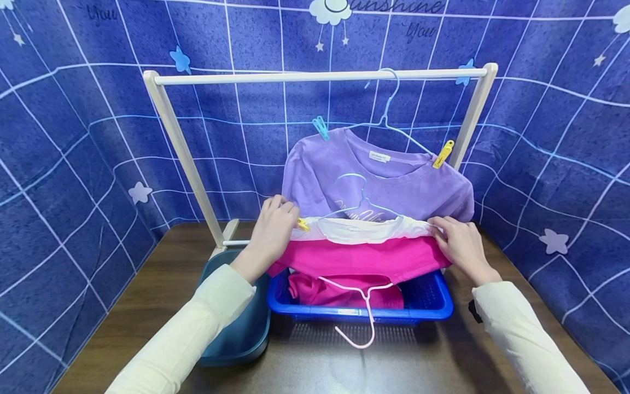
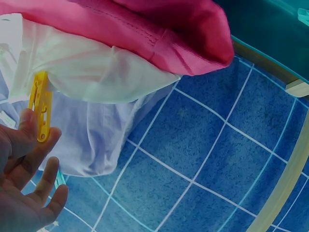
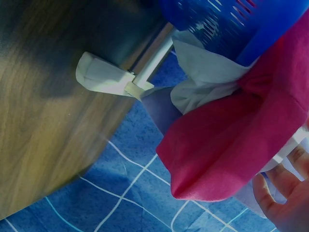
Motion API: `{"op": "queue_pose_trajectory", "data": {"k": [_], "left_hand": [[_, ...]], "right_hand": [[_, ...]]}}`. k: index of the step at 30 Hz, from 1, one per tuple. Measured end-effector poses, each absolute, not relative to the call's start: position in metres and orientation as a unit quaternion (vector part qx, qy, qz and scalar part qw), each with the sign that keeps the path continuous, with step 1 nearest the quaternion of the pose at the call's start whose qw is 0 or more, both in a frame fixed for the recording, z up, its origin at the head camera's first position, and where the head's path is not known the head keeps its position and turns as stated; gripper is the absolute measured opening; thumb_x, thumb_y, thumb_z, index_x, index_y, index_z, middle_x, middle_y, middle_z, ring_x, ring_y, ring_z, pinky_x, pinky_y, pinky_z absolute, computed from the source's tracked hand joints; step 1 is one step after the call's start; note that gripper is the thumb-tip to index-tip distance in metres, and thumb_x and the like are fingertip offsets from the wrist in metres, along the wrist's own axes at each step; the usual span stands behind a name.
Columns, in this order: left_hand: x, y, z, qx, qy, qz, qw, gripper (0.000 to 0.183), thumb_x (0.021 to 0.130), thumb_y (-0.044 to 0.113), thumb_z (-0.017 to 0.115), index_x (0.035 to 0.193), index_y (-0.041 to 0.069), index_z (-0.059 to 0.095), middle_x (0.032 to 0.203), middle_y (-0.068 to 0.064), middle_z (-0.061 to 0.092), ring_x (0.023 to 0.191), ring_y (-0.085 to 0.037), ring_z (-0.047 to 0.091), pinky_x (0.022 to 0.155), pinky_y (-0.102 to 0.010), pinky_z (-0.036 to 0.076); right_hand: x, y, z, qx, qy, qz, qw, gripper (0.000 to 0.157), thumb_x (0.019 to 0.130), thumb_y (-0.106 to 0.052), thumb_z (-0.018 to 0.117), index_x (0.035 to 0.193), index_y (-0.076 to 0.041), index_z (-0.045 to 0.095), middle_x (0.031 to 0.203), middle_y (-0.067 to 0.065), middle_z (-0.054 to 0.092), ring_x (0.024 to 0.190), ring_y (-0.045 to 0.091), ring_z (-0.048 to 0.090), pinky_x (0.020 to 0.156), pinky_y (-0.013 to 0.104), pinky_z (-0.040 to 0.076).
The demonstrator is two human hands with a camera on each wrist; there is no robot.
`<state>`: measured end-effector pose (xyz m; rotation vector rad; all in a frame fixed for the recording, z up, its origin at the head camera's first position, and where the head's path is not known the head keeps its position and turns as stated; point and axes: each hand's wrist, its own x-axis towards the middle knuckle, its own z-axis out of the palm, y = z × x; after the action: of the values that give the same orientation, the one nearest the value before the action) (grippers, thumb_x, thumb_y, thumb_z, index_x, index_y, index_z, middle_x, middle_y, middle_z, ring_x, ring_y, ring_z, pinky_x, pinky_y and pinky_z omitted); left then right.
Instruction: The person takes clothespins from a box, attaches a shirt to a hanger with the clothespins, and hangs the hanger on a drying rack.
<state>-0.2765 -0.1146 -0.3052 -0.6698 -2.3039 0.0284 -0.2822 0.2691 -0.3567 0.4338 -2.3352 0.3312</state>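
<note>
In the head view, a white shirt (image 1: 361, 230) hangs on a light blue hanger (image 1: 363, 197), whose hook stands free below the rail. Bright pink cloth (image 1: 364, 257) lies in front of the white; I cannot tell whether they are joined. At one shoulder, my left hand (image 1: 272, 227) pinches a yellow clothespin (image 2: 41, 106) set on the white cloth, thumb against forefinger. My right hand (image 1: 460, 243) grips the white cloth at the other shoulder; the right wrist view partly hides its fingertips. A pink hanger (image 1: 365, 295) hangs hook down before the pink cloth.
A purple shirt (image 1: 394, 186) hangs from the rail (image 1: 275, 77), with blue (image 1: 320, 128) and yellow (image 1: 443, 154) clothespins at its shoulders. Below, a blue basket (image 1: 428, 313) holds more pink cloth. Left of it stands a teal bin (image 1: 236, 350) on the wooden table (image 1: 157, 295).
</note>
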Motion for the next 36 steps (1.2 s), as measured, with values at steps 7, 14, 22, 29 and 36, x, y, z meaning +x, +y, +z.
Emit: {"op": "queue_pose_trajectory", "data": {"k": [7, 14, 22, 29, 36], "left_hand": [[-0.277, -0.113, -0.305, -0.258, -0.897, 0.025, 0.357, 0.001, 0.079, 0.007, 0.06, 0.08, 0.007, 0.059, 0.083, -0.005, 0.062, 0.094, -0.025, 0.05, 0.087, -0.041, 0.037], [-0.274, -0.116, -0.305, -0.255, -0.902, 0.035, 0.346, 0.014, 0.079, 0.016, 0.066, 0.088, 0.008, 0.06, 0.09, -0.006, 0.063, 0.097, -0.026, 0.051, 0.087, -0.043, 0.037], [-0.271, -0.122, -0.306, -0.247, -0.911, 0.025, 0.328, 0.027, 0.08, 0.021, 0.067, 0.102, 0.008, 0.057, 0.096, -0.008, 0.063, 0.099, -0.028, 0.051, 0.084, -0.043, 0.039], [-0.269, -0.133, -0.306, -0.234, -0.915, 0.014, 0.329, 0.036, 0.08, 0.022, 0.068, 0.111, 0.007, 0.057, 0.102, -0.011, 0.063, 0.1, -0.03, 0.052, 0.084, -0.044, 0.039], [-0.264, -0.151, -0.307, -0.219, -0.916, 0.014, 0.336, 0.033, 0.081, 0.021, 0.066, 0.108, 0.005, 0.058, 0.099, -0.013, 0.063, 0.098, -0.032, 0.053, 0.083, -0.046, 0.04]], "right_hand": [[-0.282, 0.269, -0.357, 0.17, -0.907, 0.129, 0.364, 0.014, 0.077, -0.008, 0.066, 0.091, -0.011, 0.065, 0.079, 0.01, 0.066, 0.066, 0.033, 0.06, 0.062, 0.044, 0.036], [-0.282, 0.27, -0.356, 0.165, -0.91, 0.132, 0.358, 0.014, 0.078, -0.008, 0.066, 0.092, -0.01, 0.066, 0.08, 0.011, 0.066, 0.067, 0.033, 0.06, 0.062, 0.044, 0.036], [-0.282, 0.269, -0.356, 0.161, -0.914, 0.133, 0.348, 0.013, 0.079, -0.009, 0.065, 0.092, -0.011, 0.066, 0.08, 0.01, 0.066, 0.069, 0.033, 0.06, 0.064, 0.045, 0.036], [-0.283, 0.269, -0.356, 0.159, -0.915, 0.131, 0.348, 0.013, 0.079, -0.01, 0.065, 0.093, -0.011, 0.065, 0.081, 0.011, 0.066, 0.069, 0.034, 0.061, 0.064, 0.045, 0.036], [-0.284, 0.27, -0.356, 0.156, -0.916, 0.13, 0.347, 0.013, 0.08, -0.012, 0.065, 0.093, -0.011, 0.066, 0.079, 0.01, 0.065, 0.069, 0.033, 0.061, 0.063, 0.045, 0.035]]}}
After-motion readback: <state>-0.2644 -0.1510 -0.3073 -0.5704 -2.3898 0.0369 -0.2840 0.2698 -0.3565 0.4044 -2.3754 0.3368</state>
